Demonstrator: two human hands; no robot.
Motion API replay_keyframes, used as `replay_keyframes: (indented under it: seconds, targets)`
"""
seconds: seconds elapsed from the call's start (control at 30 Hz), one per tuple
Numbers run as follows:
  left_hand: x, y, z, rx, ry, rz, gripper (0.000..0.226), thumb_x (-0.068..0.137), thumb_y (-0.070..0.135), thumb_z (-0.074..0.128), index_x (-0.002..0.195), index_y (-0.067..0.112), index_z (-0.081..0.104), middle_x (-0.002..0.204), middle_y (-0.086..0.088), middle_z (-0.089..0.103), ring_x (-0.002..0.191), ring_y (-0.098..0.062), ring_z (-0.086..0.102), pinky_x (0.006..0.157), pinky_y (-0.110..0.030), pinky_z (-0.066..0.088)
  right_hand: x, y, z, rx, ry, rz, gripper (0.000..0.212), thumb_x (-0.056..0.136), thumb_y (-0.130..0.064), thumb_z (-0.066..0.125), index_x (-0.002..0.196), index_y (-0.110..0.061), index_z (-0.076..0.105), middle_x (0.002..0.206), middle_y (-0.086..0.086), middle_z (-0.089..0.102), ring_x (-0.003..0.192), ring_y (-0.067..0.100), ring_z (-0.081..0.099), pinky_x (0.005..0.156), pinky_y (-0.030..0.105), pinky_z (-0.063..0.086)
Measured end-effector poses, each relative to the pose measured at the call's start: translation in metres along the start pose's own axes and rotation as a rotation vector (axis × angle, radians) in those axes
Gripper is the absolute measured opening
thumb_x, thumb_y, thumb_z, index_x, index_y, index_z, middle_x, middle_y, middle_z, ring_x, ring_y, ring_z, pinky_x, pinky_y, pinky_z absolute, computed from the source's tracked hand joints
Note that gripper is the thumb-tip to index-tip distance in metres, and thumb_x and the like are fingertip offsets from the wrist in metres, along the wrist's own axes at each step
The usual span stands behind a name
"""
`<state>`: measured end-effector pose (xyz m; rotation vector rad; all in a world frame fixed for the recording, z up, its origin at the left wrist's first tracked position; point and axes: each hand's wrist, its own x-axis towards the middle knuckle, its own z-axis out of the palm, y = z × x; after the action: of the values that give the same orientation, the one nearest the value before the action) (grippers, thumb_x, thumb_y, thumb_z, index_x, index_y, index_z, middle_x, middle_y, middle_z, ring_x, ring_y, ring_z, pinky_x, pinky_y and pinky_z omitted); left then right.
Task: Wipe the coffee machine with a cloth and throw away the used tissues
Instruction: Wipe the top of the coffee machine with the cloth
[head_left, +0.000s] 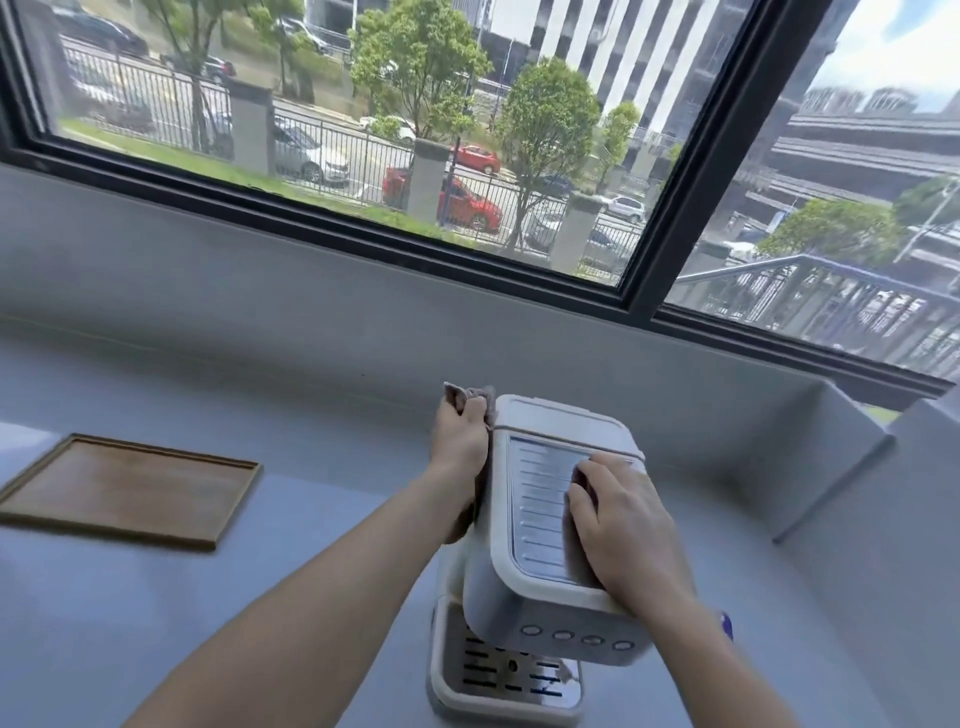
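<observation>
2 hands | left hand (460, 436) grip fisted round cloth (470, 396) | right hand (626, 525) flat on coffee machine (540, 525)

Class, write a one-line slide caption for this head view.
Left hand wipes the coffee machine's side with a cloth; right hand steadies its top.

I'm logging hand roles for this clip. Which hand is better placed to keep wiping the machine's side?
The left hand. It grips the cloth against the left side of the coffee machine. The right hand rests flat on the ribbed top, apparently steadying it, with no cloth visible.
</observation>
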<state>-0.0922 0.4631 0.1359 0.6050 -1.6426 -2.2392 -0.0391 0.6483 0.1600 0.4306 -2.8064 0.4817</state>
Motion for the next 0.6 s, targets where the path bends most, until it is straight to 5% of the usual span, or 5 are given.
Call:
replay_keyframes:
  seconds: [0.17,0.37,0.6]
  targets:
    - [-0.010,-0.002,-0.002,-0.097,0.055,-0.053,0.011,0.094,0.012,0.047,0.085,0.013,0.053,0.078,-0.006,0.058,0.071,-0.022,0.053,0.069,-0.027,0.048,0.000,-0.001,-0.002,0.007,0.022,0.014,0.020,0.098,-0.036,0.044,0.105,-0.025,0.059,0.122,-0.014,0.054,0.118,0.011,0.042,0.094,0.034,0.043]
    - [-0.067,-0.021,-0.031,0.184,-0.031,-0.013,0.011,0.088,0.036,0.050,0.092,0.029,0.058,0.096,0.002,0.071,0.095,-0.024,0.065,0.092,-0.048,0.051,0.001,-0.002,-0.002,0.028,0.018,0.025,0.018,0.097,-0.037,0.042,0.092,-0.027,0.056,0.113,-0.019,0.054,0.112,0.008,0.043,0.087,0.032,0.044]
    - [-0.119,0.031,-0.030,0.234,-0.181,0.218,0.011,0.079,0.041,0.054,0.082,0.034,0.061,0.074,0.012,0.071,0.067,-0.006,0.064,0.070,-0.035,0.049,-0.002,-0.002,-0.002,0.094,0.056,0.012,0.018,0.096,-0.029,0.046,0.094,-0.021,0.062,0.111,-0.012,0.061,0.110,0.013,0.049,0.087,0.033,0.044]
